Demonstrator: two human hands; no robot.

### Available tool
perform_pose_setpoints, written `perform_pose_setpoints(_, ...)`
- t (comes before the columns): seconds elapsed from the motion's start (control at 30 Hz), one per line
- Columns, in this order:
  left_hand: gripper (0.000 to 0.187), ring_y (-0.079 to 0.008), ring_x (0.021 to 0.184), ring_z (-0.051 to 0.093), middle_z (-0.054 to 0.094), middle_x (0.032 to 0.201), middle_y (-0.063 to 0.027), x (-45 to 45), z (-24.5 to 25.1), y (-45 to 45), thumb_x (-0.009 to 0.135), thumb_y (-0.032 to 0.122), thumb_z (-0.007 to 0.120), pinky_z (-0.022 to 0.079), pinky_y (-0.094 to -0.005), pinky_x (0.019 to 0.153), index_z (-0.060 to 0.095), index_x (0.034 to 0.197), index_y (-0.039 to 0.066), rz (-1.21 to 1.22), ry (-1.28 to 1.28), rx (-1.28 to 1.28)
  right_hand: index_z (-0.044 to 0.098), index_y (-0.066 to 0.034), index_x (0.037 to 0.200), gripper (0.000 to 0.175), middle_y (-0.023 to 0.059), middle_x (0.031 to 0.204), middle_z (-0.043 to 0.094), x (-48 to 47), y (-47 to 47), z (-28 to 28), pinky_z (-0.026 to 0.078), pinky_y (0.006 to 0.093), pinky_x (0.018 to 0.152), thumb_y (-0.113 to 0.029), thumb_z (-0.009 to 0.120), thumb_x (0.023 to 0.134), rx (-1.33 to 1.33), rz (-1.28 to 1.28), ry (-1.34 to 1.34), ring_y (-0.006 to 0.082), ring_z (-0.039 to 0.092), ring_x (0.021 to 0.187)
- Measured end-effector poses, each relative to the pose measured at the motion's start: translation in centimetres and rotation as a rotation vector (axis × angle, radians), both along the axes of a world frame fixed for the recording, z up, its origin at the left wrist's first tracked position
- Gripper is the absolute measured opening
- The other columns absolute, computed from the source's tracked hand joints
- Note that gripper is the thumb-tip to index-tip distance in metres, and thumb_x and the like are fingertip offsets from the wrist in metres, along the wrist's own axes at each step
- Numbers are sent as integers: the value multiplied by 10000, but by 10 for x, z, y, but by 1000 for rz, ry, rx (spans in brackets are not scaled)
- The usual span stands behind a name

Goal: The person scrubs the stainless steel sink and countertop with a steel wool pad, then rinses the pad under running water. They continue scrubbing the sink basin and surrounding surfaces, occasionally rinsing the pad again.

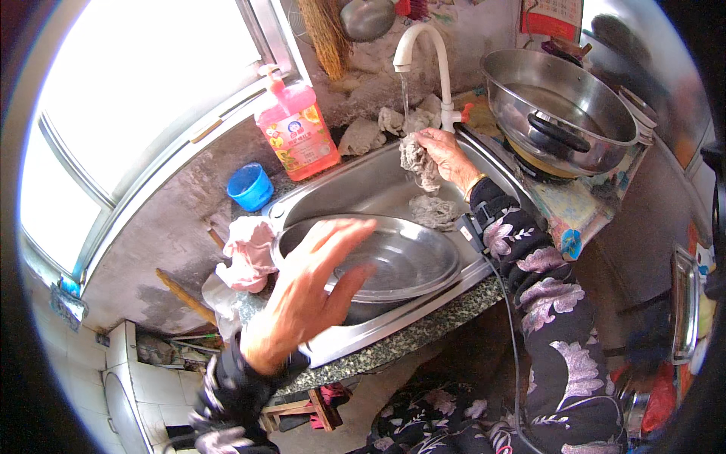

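My right hand (451, 159) grips a wet, crumpled grey rag (418, 162) at the back of a stainless steel sink (353, 192). Just above the rag, water runs from a white gooseneck faucet (446, 85) with a red handle. A second grey rag (434, 213) lies in the sink below that hand. My left hand (309, 289), slightly blurred, hovers with fingers apart and nothing held. Beneath it, a wide metal basin (408, 258) rests tilted in the sink, partly hidden by the hand.
Left of the sink are a pink pump bottle (298, 133), a blue plastic cup (250, 187) and a pink cloth (248, 255). More grey rags (363, 136) lie behind the sink. A large steel pot (558, 110) stands on the right. A cable (513, 340) hangs along my right sleeve.
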State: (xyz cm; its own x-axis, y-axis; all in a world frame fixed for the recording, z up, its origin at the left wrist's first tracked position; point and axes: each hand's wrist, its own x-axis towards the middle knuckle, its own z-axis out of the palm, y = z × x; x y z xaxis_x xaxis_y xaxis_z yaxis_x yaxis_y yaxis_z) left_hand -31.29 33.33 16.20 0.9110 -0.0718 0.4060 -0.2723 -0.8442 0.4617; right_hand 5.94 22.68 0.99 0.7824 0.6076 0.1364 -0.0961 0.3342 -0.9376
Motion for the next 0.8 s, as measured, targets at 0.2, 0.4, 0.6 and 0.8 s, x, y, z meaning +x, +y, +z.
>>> perform_pose_setpoints(0.2,702,-378,1153,662,642,1296,-292,146,-26,24,1020,336,650,532,-440,1001,393,1535,-66,45,263,-310,665,10,1086,136,96,997,718,-21,3,17,587,367,798,-32,596,976,164,-60,244,222,716,906)
perform_pose_setpoints(0.4,571,-344,1257,568,402,1427,-185,212,-40,68,1036,133,559,657,-477,850,380,1570,40,-365,410,75,642,-52,1149,184,-10,967,648,-27,5,23,483,250,677,-55,628,966,164,-37,81,99,610,836)
perform_pose_setpoints(0.6,240,-224,919,644,543,1124,-110,252,-75,42,989,119,664,680,-433,724,634,1176,-28,-152,529,-906,644,-9,1258,307,-8,988,685,-21,-4,26,552,312,752,-51,616,955,203,127,18,122,651,874)
perform_pose_setpoints(0.8,195,-255,895,672,666,995,-110,269,-86,48,887,134,736,555,-399,700,665,1020,11,36,465,-421,696,15,1119,245,172,946,727,-17,-16,31,547,390,794,-177,660,971,-438,-292,-705,286,710,884)
